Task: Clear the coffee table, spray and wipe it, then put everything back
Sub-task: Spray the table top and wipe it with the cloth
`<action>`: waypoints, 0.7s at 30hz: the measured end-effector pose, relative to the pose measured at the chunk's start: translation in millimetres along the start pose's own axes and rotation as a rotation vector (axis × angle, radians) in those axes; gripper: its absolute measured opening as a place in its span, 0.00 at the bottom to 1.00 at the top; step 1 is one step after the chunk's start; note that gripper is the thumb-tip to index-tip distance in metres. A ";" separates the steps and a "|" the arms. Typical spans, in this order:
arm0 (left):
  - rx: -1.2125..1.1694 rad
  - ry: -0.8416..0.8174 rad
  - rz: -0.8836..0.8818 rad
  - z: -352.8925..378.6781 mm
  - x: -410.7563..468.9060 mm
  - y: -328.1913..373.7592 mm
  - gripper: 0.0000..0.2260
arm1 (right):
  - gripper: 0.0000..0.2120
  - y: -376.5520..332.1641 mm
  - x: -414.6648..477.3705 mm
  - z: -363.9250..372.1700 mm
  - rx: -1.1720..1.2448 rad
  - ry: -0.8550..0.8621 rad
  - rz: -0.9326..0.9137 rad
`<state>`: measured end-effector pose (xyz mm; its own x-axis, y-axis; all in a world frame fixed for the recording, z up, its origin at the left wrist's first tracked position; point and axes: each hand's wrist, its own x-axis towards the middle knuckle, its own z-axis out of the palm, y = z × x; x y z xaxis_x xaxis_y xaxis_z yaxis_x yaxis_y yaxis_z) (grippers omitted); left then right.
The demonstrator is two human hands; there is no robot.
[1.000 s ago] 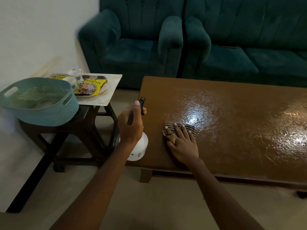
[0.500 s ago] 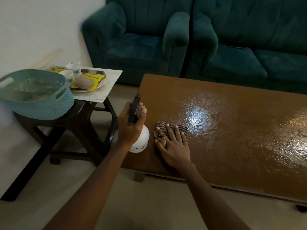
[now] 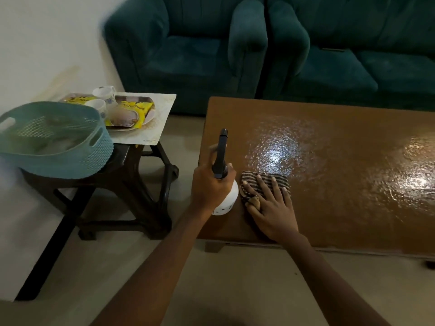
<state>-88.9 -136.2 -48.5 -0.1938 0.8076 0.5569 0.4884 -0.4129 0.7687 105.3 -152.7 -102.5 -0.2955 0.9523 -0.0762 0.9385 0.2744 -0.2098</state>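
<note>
The brown coffee table [image 3: 341,208] has a wet, glossy top with two bright reflections. My left hand [image 3: 209,184] grips a white spray bottle [image 3: 227,198] with a black nozzle, held at the table's left end. My right hand [image 3: 270,208] lies flat, fingers spread, on a striped brown cloth [image 3: 263,182] near the table's front left corner. The cloth touches the tabletop just right of the bottle.
A dark stool [image 3: 131,184] stands left of the table, carrying a teal basket [image 3: 70,156], a placemat [image 3: 162,111], a plate with yellow snack packets [image 3: 131,109] and two white cups [image 3: 103,92]. Teal sofas [image 3: 235,48] line the far side.
The view shifted slightly. My right hand slid the cloth leftward toward the table's corner. The spray bottle's nozzle tipped upward in my left hand.
</note>
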 end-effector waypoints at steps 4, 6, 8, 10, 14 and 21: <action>-0.003 -0.011 -0.012 -3.2 1.3 -0.6 0.20 | 0.26 -2.8 2.0 0.7 -0.001 0.000 0.009; 0.006 -0.013 -0.022 -2.7 0.5 -1.4 0.19 | 0.26 -2.2 1.4 -0.2 -0.007 -0.010 0.009; 0.016 -0.016 -0.016 -2.3 -0.2 -2.6 0.19 | 0.26 -2.2 1.5 -1.0 0.004 -0.019 0.010; 0.037 0.004 -0.002 -2.1 0.9 -3.3 0.18 | 0.26 -2.2 2.9 -2.0 -0.002 -0.035 0.007; 0.068 0.034 0.015 -0.7 0.3 -5.7 0.17 | 0.26 -0.3 3.0 -3.3 0.009 -0.049 0.002; 0.074 0.101 0.031 5.2 -3.1 -14.3 0.15 | 0.29 4.3 4.1 9.6 0.018 -0.008 -0.042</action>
<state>-90.9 -130.6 -62.8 -0.2606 0.7469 0.6117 0.5565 -0.4016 0.7274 106.4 -149.0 -113.0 -0.3357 0.9390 -0.0746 0.9219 0.3113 -0.2307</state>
